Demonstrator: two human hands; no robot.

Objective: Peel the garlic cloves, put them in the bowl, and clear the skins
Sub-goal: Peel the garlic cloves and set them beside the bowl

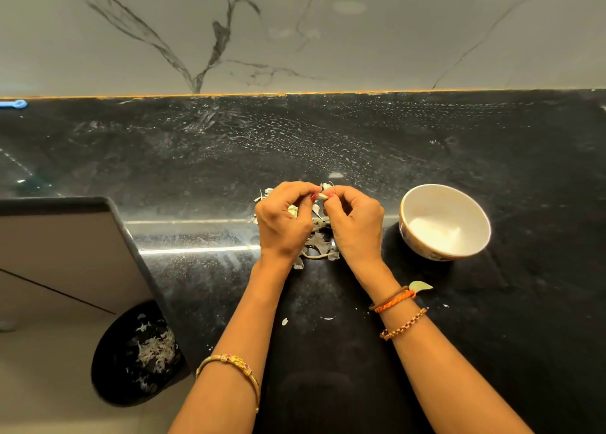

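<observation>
Wall: pale marble-look slab (295,30) with dark grey veins, rising behind the counter.
Joint: a thin orange-gold line (295,94) runs where wall meets counter.
Counter: glossy black stone (492,171), speckled with pale flecks and smears (a bright strip of reflected light crosses its left part).
Cabinet: grey-brown front (59,253) below the counter's left edge, with a dark diagonal seam.
Floor: light beige surface (42,384), lower left.
Bin: round black bin (137,355) on the floor.
</observation>
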